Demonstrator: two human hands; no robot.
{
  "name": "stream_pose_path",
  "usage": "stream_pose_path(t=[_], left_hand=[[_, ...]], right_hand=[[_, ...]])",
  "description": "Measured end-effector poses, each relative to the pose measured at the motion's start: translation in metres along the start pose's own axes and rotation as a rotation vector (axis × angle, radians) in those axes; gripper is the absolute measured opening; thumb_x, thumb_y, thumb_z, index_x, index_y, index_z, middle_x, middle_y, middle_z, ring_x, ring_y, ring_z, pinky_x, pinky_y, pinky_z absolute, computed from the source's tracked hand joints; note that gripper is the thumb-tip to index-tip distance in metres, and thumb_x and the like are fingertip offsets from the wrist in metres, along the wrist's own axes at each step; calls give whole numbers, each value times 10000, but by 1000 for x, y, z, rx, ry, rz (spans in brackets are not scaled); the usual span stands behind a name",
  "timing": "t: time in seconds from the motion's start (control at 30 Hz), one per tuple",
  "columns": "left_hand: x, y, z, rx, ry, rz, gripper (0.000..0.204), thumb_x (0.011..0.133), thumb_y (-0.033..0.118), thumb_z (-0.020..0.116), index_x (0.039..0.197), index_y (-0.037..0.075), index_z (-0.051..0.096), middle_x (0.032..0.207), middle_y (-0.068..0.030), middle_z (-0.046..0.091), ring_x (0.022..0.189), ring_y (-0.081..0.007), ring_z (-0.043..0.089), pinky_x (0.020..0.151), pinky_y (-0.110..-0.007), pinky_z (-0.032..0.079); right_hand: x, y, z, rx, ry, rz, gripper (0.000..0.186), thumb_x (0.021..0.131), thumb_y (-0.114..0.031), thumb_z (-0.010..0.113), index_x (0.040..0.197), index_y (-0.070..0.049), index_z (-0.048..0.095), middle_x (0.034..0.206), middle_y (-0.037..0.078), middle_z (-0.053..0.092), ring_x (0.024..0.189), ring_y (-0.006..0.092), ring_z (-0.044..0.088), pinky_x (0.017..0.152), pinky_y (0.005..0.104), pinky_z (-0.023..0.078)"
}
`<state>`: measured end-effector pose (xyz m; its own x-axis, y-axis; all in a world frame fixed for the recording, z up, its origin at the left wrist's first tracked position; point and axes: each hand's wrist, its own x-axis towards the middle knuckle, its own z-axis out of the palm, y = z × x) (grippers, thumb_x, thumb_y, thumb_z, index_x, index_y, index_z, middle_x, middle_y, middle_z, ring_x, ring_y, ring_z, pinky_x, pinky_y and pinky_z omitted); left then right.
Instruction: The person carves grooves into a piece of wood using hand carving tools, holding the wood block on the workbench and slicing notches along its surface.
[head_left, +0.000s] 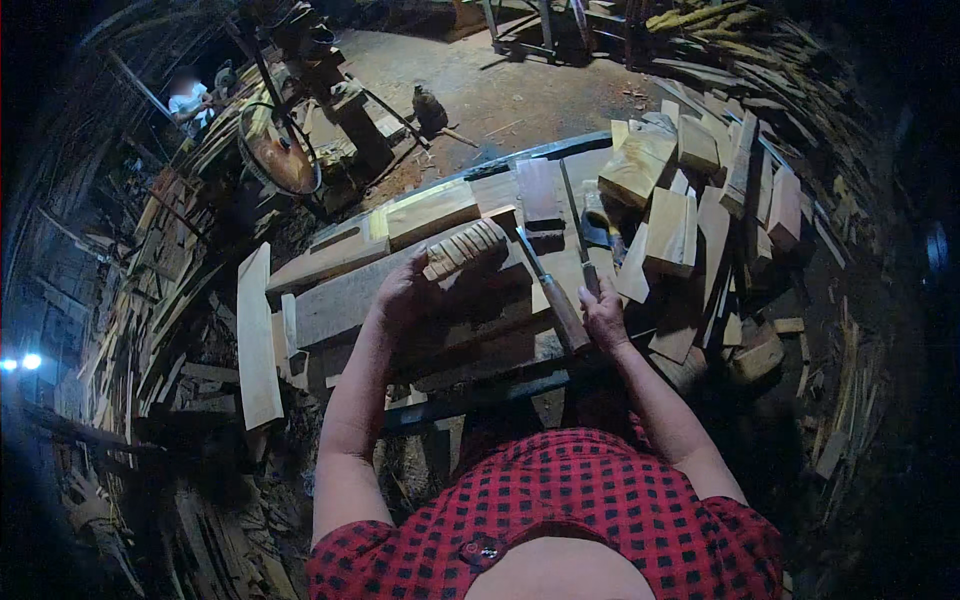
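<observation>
My left hand (pixel 404 290) grips one end of a wooden block (pixel 466 250) with a row of grooves cut across it. The block is held above the bench, tilted up to the right. My right hand (pixel 604 314) is closed around the handle of a long, thin, dark file (pixel 574 205), which points away from me. Just left of that hand lies a chisel (pixel 565 312) with a wooden handle and a narrow metal blade. A plain plank (pixel 350 292) lies on the bench under my left hand.
Cut wooden blocks (pixel 672 232) are heaped at the right of the bench. A pale board (pixel 258 340) stands out at its left end. Beyond are a round rusty metal pan (pixel 283 160), piles of sticks (pixel 715 22) and a seated person (pixel 190 104) at the far left.
</observation>
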<state>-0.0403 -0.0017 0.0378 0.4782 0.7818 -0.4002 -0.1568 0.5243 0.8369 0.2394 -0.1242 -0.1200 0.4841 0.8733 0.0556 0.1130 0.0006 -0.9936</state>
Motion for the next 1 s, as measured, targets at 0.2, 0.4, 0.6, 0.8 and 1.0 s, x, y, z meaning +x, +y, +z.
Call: stream_pose_path(t=[0.2,0.4,0.6,0.8,1.0], left_hand=[[19,-14,-35,717,262,325,455,891,439,515,1081,31,581,871,-105,631,705,-216,608,640,-360,502],[13,-15,-40,1591,487,527,537,796,571,572,1064,108,617,978,-156,599,921,-350,568,840,-449,441],[13,-20,-29,1672,488,619,614,656,647,639,1033,162,640,1042,-96,506,1071,-301,442,894,-474,331],[26,-27,-24,1595,566,741,553,637,623,655,977,187,663,998,-74,499,1048,-276,439,886,-454,326],[19,-29,-22,1564,589,791,573,632,643,647,1011,214,647,963,-53,490,1026,-257,442,898,-470,315]], right_hand=[[0,-16,9,43,-69,19,229,872,-209,576,996,-21,531,700,21,518,637,118,503,573,294,424],[-6,-28,6,140,-88,29,176,893,-243,576,973,-94,527,629,-40,457,509,56,417,452,226,355],[-16,-84,1,324,-82,-18,156,894,-218,561,962,-93,495,648,3,514,533,72,509,475,228,443],[-13,-135,4,216,-306,-26,157,877,-174,514,990,-67,495,660,15,519,518,76,503,447,223,418],[3,-135,24,-304,-294,-171,271,903,-265,507,931,0,559,697,176,583,646,301,597,591,413,433]])
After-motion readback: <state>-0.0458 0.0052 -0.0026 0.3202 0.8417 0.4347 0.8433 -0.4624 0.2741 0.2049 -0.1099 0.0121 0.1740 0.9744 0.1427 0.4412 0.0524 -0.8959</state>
